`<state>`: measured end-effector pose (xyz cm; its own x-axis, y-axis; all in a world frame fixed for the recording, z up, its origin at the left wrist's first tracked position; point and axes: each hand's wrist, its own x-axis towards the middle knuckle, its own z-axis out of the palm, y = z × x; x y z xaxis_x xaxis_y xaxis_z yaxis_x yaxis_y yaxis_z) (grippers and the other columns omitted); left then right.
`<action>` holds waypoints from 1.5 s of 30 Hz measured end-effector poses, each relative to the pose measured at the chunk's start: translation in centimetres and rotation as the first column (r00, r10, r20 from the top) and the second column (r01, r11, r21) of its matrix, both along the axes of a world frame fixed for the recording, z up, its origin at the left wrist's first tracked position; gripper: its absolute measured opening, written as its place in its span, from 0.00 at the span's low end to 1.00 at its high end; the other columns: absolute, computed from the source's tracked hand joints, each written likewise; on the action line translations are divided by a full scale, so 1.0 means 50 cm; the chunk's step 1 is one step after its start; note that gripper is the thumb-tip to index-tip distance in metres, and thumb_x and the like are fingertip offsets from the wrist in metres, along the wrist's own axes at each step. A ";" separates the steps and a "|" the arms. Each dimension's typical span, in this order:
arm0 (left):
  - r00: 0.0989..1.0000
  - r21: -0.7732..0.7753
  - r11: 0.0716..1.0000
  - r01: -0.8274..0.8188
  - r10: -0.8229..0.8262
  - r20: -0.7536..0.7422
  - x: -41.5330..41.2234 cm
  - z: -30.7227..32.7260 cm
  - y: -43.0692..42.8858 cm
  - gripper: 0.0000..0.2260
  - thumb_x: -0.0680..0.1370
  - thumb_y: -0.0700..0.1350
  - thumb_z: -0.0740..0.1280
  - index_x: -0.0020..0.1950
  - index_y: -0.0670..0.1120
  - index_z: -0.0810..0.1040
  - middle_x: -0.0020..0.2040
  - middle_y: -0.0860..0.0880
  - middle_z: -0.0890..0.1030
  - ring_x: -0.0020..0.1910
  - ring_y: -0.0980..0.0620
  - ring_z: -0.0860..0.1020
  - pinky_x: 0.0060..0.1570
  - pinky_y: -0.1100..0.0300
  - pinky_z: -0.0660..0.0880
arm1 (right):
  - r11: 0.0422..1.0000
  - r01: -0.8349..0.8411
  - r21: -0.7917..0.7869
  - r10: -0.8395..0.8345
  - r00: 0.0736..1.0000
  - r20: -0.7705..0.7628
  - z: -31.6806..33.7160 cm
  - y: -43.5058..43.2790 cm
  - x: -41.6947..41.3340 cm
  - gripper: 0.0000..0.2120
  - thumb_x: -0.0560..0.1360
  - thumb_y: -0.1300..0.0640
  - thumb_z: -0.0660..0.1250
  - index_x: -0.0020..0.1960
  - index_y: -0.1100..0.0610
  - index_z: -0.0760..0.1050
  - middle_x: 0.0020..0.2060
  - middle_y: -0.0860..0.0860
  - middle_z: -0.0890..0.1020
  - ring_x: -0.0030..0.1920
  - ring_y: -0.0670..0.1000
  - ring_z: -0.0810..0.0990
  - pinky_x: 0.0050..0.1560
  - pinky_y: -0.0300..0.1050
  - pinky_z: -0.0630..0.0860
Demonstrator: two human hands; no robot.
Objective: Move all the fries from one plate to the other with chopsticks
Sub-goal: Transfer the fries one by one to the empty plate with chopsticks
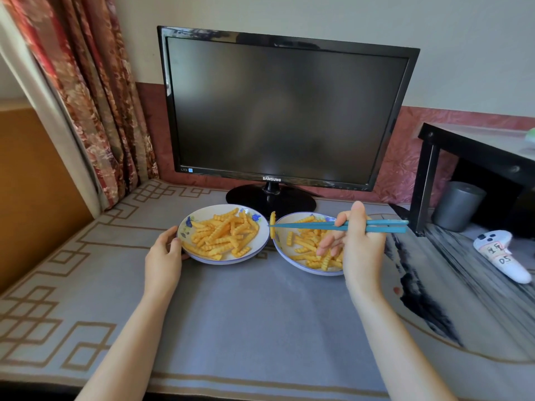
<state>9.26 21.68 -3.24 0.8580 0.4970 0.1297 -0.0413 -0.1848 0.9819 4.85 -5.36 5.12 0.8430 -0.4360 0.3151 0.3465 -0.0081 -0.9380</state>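
Observation:
Two white plates with blue flower print sit side by side in front of the monitor. The left plate [262, 235] holds a big heap of crinkle-cut fries [224, 237]. The right plate [279, 244] holds fewer fries [307, 248]. My right hand [359, 250] holds blue chopsticks [315, 226] that point left over the right plate. Their tips pinch one upright fry [272, 224] in the gap between the two rims. My left hand [163, 260] grips the left plate's near-left rim.
A black Samsung monitor [278, 111] on its stand [270, 199] is right behind the plates. A black side table [474, 157] with a grey cup [457, 205] under it is at the right. A white controller [500, 256] lies on the mat. Curtain at left.

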 end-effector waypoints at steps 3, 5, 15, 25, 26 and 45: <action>1.000 -0.007 1.000 0.003 -0.003 -0.003 -0.001 0.001 0.000 0.17 0.82 0.38 0.55 0.69 0.42 0.72 0.61 0.43 0.78 0.49 0.49 0.80 0.52 0.56 0.75 | 0.998 -0.049 0.028 0.050 0.999 -0.021 -0.003 0.029 0.015 0.21 0.83 0.51 0.53 0.36 0.60 0.69 0.20 0.58 0.76 0.20 0.55 0.75 0.21 0.38 0.64; 1.000 -0.009 1.000 0.003 -0.003 -0.004 -0.002 0.002 0.000 0.17 0.82 0.38 0.55 0.69 0.42 0.72 0.61 0.43 0.78 0.49 0.49 0.80 0.52 0.56 0.76 | 0.996 -0.088 0.031 0.090 0.995 -0.042 -0.014 0.045 0.025 0.21 0.83 0.51 0.53 0.36 0.60 0.70 0.20 0.58 0.76 0.21 0.56 0.76 0.22 0.38 0.65; 1.000 -0.003 1.000 0.004 -0.004 0.008 -0.005 0.004 -0.003 0.16 0.81 0.37 0.55 0.68 0.42 0.73 0.60 0.44 0.79 0.48 0.49 0.80 0.50 0.58 0.75 | 0.999 -0.053 -0.011 0.052 0.997 -0.048 -0.023 0.004 0.012 0.19 0.83 0.53 0.55 0.36 0.60 0.70 0.20 0.57 0.75 0.19 0.55 0.74 0.21 0.39 0.61; 1.000 -0.005 1.000 0.004 -0.004 0.000 -0.008 0.005 -0.005 0.17 0.81 0.38 0.55 0.68 0.42 0.73 0.60 0.43 0.79 0.51 0.46 0.81 0.49 0.60 0.73 | 0.997 -0.017 -0.078 0.014 0.999 -0.040 -0.029 -0.042 -0.005 0.18 0.83 0.54 0.56 0.37 0.61 0.71 0.20 0.57 0.75 0.19 0.54 0.74 0.20 0.37 0.63; 1.000 -0.004 1.000 0.005 -0.005 0.001 -0.009 0.005 -0.005 0.17 0.81 0.38 0.55 0.68 0.42 0.73 0.60 0.43 0.79 0.50 0.46 0.81 0.49 0.59 0.74 | 0.996 -0.021 -0.083 0.017 0.999 -0.040 -0.031 -0.041 -0.004 0.18 0.83 0.54 0.56 0.37 0.61 0.71 0.19 0.57 0.75 0.18 0.54 0.74 0.20 0.36 0.64; 1.000 0.011 1.000 -0.002 0.002 0.015 -0.013 0.012 -0.011 0.16 0.82 0.38 0.55 0.69 0.41 0.72 0.56 0.48 0.76 0.43 0.53 0.78 0.50 0.59 0.73 | 0.997 0.045 -0.062 -0.046 0.999 -0.022 -0.037 -0.016 -0.004 0.20 0.83 0.52 0.54 0.36 0.60 0.69 0.19 0.58 0.75 0.19 0.55 0.73 0.21 0.35 0.65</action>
<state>8.60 21.13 -2.61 0.8551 0.4970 0.1477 -0.0557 -0.1952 0.9792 4.65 -6.15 3.26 0.8301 -0.4547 0.3228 0.3225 -0.0808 -0.9431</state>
